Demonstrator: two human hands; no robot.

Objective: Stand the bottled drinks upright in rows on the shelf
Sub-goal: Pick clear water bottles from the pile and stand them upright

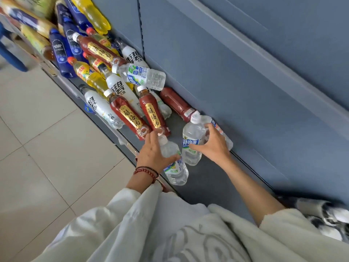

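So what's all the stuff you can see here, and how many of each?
clear water bottles: at least four, see-through; one atop the pile, one in each hand, one by the back wall
dark red bottles: four, gold labels, lying on the shelf
white bottles: three, lying in the pile
yellow bottles: several, red caps, in the pile's far part
blue bottles: several, dark blue, far end
shelf: one, grey
floor: pale tiles, left
bracelet: red beads, left wrist
left hand: grips a clear water bottle
right hand: grips another
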